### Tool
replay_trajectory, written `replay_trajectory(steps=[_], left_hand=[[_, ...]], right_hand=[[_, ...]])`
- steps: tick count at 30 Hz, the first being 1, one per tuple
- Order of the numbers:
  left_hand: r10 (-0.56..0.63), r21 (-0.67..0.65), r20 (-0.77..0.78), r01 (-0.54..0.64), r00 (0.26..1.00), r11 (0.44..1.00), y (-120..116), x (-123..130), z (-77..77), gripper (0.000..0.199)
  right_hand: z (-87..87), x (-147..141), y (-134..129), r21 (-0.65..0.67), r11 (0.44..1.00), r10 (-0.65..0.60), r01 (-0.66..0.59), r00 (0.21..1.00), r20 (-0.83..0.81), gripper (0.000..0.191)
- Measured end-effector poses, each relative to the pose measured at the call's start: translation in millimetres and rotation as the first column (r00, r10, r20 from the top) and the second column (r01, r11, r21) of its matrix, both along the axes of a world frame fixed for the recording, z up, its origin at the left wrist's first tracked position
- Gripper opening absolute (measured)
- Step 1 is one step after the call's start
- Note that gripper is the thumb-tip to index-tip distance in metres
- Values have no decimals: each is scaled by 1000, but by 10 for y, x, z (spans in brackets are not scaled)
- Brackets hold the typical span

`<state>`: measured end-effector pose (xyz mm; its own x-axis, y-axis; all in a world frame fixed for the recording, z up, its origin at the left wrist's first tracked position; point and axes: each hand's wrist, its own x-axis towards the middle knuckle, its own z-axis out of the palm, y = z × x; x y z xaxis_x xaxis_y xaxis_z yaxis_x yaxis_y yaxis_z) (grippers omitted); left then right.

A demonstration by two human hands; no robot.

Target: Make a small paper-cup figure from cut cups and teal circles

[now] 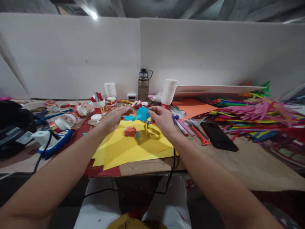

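A blue paper disc is pinched at its right edge by the fingers of my right hand. Smaller blue paper pieces lie to its left, just under the fingertips of my left hand; those fingers are bent, and what they hold, if anything, is too small to name. Yellow-handled scissors rest on yellow paper sheets below my right hand. An orange-red round piece sits on the same sheets, beside a small blue strip.
Behind stand a bottle and stacked white cups. To the right are markers, an orange cutter, a black phone and colourful pipe cleaners. Paper cups and a blue-white device lie left.
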<state>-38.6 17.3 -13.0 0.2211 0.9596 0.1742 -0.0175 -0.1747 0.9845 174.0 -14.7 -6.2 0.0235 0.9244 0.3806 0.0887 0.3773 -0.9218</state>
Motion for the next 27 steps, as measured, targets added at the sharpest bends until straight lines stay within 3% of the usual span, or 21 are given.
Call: replay_trajectory(steps=[5,8,10,12,14,16,18,23,25,27], left_hand=[[-208,21,-2,208,978,978,-131,176,-31,33],[-185,20,32,184,982,983,-142,197,-80,27],[-144,22,98,143,985,990,-130,180,-78,26],[-118,17,183,117,976,993,-116,157,-48,26],[-112,9,273,114,956,993,-110,144,-3,26],[-119,6,339,124,933,992,-113,141,37,26],[-113,-1,375,123,920,992,-123,144,62,28],[-79,-14,388,91,918,996,-136,129,69,26],[-86,-2,407,95,910,995,-135,112,76,25],[-98,4,432,107,896,994,-134,96,93,25]], right_hand=[[-68,-73,-30,121,990,48,-72,981,190,21],[-56,-55,-26,176,981,39,-84,969,245,24],[-32,5,-14,220,975,-51,-30,935,351,27],[-18,78,-10,251,967,-196,53,784,589,26],[-31,128,-23,233,964,-266,128,464,845,27],[-68,136,-48,109,976,-141,190,165,976,31],[-106,107,-75,49,981,-67,189,92,993,33],[-100,33,-123,68,975,-90,210,94,992,50],[-71,48,-122,91,973,-131,212,183,974,57],[-49,83,-97,116,974,-177,196,334,926,57]])
